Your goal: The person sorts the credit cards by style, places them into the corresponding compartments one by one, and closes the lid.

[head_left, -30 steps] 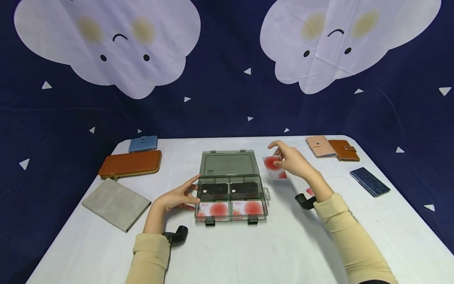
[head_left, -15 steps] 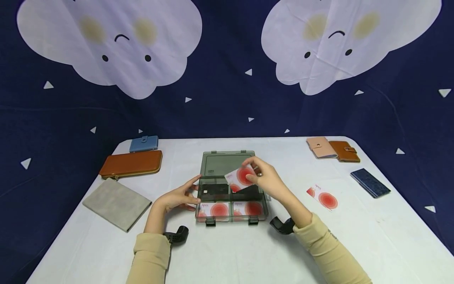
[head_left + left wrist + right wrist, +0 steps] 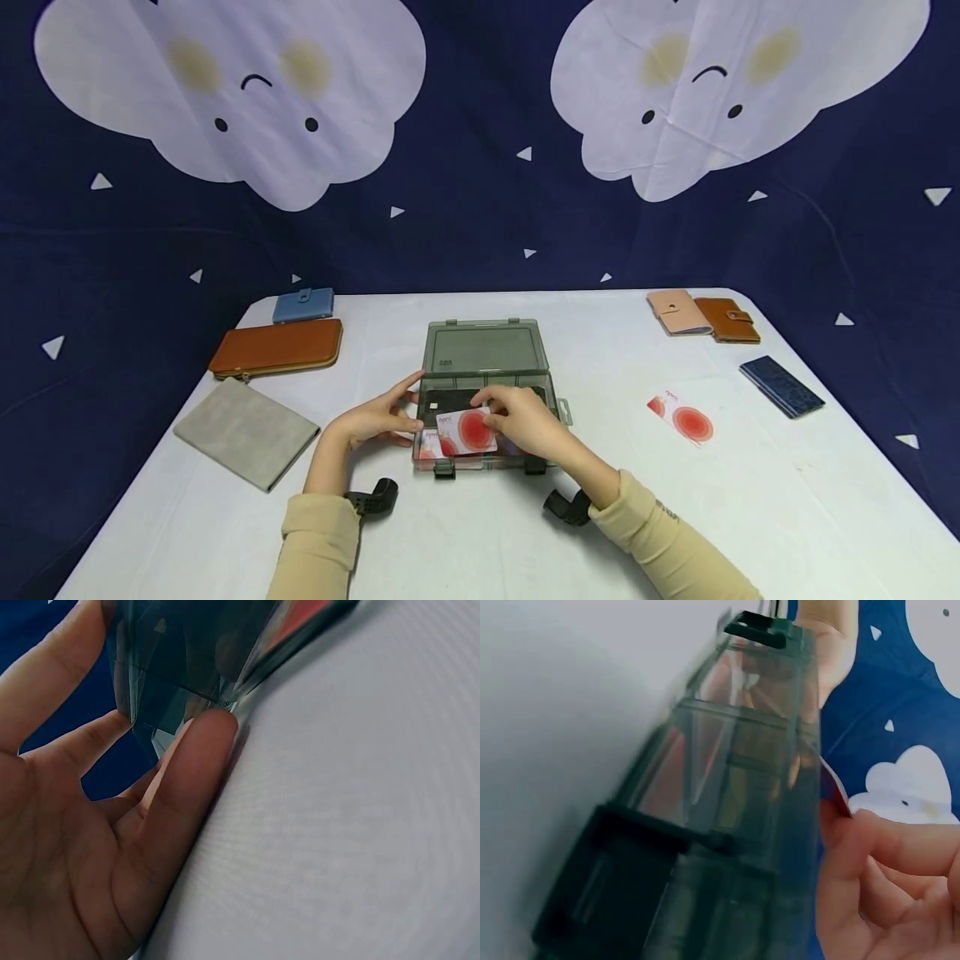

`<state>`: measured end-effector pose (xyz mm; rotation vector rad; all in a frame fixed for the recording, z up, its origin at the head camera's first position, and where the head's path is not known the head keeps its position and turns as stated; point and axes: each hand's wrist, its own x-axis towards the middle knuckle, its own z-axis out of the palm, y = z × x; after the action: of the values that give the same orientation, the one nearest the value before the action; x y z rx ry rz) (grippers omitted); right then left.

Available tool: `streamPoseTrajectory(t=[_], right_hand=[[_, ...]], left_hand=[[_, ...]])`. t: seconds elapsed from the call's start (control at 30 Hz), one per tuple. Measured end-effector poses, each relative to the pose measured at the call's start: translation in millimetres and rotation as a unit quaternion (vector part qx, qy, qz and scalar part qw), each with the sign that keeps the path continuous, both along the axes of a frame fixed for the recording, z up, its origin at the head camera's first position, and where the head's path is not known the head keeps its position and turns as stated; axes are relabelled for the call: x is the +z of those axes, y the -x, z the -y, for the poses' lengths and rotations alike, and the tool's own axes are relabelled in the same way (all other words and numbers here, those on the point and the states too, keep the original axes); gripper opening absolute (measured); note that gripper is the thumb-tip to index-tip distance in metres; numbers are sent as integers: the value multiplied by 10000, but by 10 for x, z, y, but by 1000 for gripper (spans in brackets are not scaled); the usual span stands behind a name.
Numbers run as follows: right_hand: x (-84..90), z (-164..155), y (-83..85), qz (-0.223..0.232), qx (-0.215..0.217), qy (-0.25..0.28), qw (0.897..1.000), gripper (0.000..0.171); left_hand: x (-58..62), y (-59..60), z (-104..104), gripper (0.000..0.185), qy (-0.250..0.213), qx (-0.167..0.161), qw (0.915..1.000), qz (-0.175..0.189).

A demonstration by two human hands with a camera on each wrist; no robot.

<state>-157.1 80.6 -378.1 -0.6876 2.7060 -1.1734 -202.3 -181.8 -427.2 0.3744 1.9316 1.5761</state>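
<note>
A translucent grey-green divided box [image 3: 487, 348] lies with its lid folded back. My right hand [image 3: 517, 421] pinches a white card with red circles [image 3: 457, 433] between thumb and fingers, tilted over the front left compartment. In the right wrist view only the edge of this card [image 3: 835, 786] shows beside the box. A black card with a gold chip [image 3: 442, 402] lies in the back left compartment; a similar red-and-white card [image 3: 430, 446] shows partly in front of it. My left hand [image 3: 375, 419] rests spread against the box's left side, its thumb [image 3: 202, 757] at the wall.
Another red-circle card [image 3: 692, 423] lies right of the box. A navy wallet [image 3: 782, 386], pink wallet [image 3: 677, 312] and brown wallet [image 3: 727, 320] are on the right. Left are a grey folder [image 3: 246, 432], brown zip wallet [image 3: 277, 346] and blue wallet [image 3: 303, 305].
My right hand has carried the card from beyond the box's right side leftward, over the back right compartment, to the front left compartment. The left hand has stayed put.
</note>
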Motion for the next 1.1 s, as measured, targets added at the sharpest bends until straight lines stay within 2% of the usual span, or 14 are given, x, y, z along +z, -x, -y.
streamPoseTrajectory(t=[0.17, 0.33, 0.6, 0.7, 0.83, 1.1], right_hand=[[-66, 49, -12, 81, 380, -445, 9983, 21], [-106, 77, -24, 248, 797, -986, 9916, 28], [-96, 75, -23, 266, 909, -1388, 9858, 31], [-55, 45, -21, 280, 865, -1277, 9876, 33], [54, -60, -13, 156, 668, -881, 9937, 32], [251, -537, 71, -394, -81, -488, 9980, 29]], left_hand=[[10, -6, -9, 96, 11, 70, 10000, 62], [17, -17, -11, 97, 3, 64, 10000, 48], [17, -15, -7, 94, 36, 57, 10000, 38], [18, -12, -12, 93, 39, 65, 9999, 74], [21, -13, -13, 93, 44, 63, 9999, 79], [24, -18, -9, 93, 26, 19, 10000, 20]])
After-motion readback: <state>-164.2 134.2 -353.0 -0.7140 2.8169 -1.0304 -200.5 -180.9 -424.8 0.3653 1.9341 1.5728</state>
